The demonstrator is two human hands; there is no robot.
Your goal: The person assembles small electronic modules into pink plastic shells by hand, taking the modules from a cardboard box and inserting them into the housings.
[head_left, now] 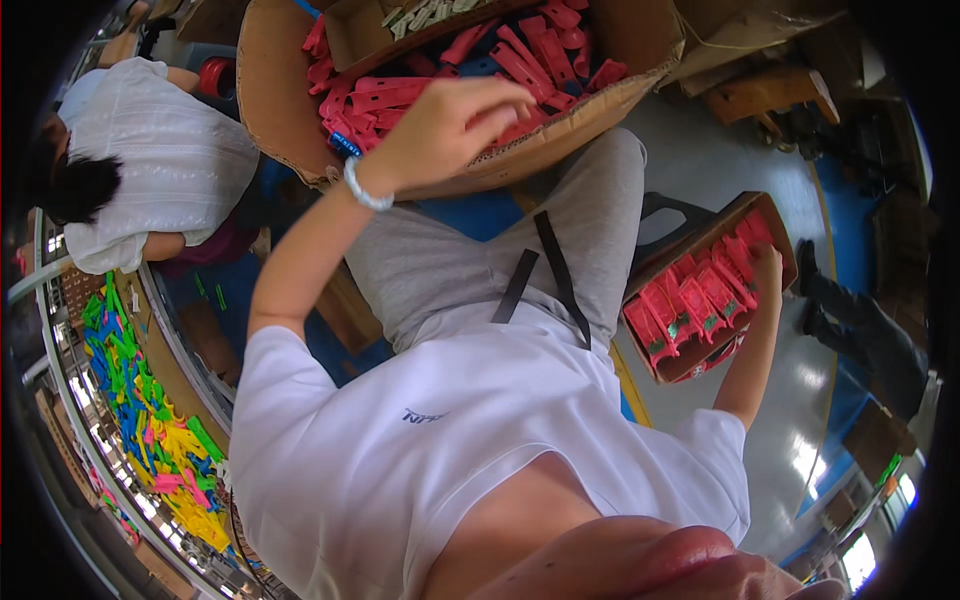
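My left hand (pixel 455 130) hovers above the near side of a large cardboard box (pixel 285 120), its fingers stretched out and nothing visible in them. Inside are many loose pink-red plastic pieces (pixel 390 97), long and flat, some with holes, with a few blue ones among them. Off to the right, my right hand (pixel 768 268) reaches to the far right end of a smaller cardboard box (pixel 790 235). Rows of pink-red plastic pieces (pixel 700 303) with small green parts stand packed in it. The fingers of that hand are largely hidden, touching or close to the last pieces.
A smaller carton (pixel 355 40) with white-green pieces sits inside the large box. On the left, a person in white (pixel 165 150) bends forward beside a bench heaped with colourful plastic pieces (pixel 150 410). A wooden stool (pixel 770 92) and another person's dark-clothed legs (pixel 870 320) are to the right.
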